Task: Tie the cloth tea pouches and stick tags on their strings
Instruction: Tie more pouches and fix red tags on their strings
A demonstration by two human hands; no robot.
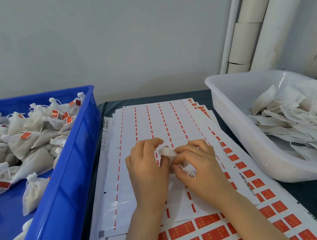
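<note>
The small white cloth pouch (166, 152) sits between my two hands, just above the sticker sheets in the middle of the table. My left hand (148, 165) curls its fingers round its left side and my right hand (196, 164) pinches its neck, with the thin white string (190, 173) looped over my right fingers. Under my hands lies a sheet with only red slivers between its blank cells (154, 124). The sheets below it (213, 230) carry rows of red tags with pale marks too small to read. Barcodes run along the sheet edges and a QR code (101, 233) sits at one corner; the print beside them is too fine to make out. To my left a blue crate (75, 147) holds tied pouches with red tags (29, 132). To my right a translucent white tub (230, 113) holds flat, untied pouches (289, 117). A dark cover (306, 192) is spread over the table. A plain pale wall (107, 37) stands behind, with white pipes (260, 23) in the right corner.
</note>
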